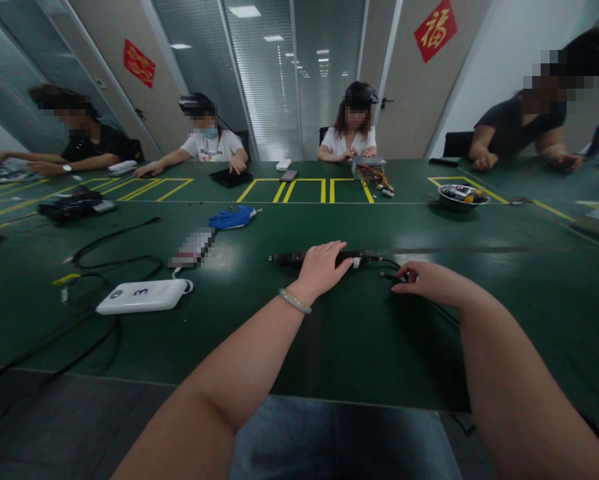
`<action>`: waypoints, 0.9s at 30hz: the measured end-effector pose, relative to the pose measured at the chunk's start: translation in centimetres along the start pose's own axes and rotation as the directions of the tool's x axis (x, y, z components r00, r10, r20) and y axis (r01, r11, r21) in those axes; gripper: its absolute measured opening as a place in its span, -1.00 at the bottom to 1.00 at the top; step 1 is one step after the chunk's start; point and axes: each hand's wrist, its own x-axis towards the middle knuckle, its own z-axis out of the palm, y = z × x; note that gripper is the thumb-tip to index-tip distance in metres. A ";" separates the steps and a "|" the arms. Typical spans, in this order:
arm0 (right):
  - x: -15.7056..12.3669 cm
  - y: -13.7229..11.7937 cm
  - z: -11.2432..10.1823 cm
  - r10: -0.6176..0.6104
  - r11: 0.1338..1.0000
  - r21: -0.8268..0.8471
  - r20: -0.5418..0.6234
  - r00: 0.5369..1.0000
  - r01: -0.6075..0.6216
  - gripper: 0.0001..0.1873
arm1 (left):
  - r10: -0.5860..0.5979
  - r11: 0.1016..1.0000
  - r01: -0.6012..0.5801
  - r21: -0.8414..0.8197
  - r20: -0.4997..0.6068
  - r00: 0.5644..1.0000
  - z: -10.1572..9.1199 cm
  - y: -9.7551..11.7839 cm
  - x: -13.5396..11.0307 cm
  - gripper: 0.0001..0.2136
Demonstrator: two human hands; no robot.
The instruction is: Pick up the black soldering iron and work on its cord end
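A black electric screwdriver [287,259] lies on its side on the green table, its tip pointing left. My left hand [322,268] is laid over its body, thumb on the near side and fingers across the far side, covering the middle. A pale bangle [294,301] circles the left wrist. From the right end of the tool runs a thin black cord [392,264]. Just right of there, my right hand [419,280] pinches a black cable plug [387,275] with a small metal tip, pointing left. Its black cable [447,313] trails below the right hand.
A white power bank [147,297] joins by cord to a phone [192,248]. Around these lie a blue glove [232,217] and black cables [114,257]. Farther off are a metal bowl [462,200] of parts and a metal box with coloured wires [368,167]. Several people sit opposite.
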 end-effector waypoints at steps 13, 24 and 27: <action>1.0 -2.8 0.7 0.180 0.978 0.171 -0.432 0.883 -0.116 -0.85 | 0.019 0.999 -0.021 0.044 0.063 0.998 -0.1 0.1 0.3 -0.59; 1.5 -4.0 2.0 0.026 0.974 0.223 -0.312 0.950 0.047 -0.85 | 0.057 0.996 -0.070 0.053 0.214 0.975 -2.6 -1.7 0.2 -0.60; 1.6 -4.3 2.3 -0.057 0.987 0.131 -0.253 0.966 0.092 -0.87 | 0.097 0.991 -0.109 0.072 0.151 0.984 -2.5 -0.6 -0.1 -0.61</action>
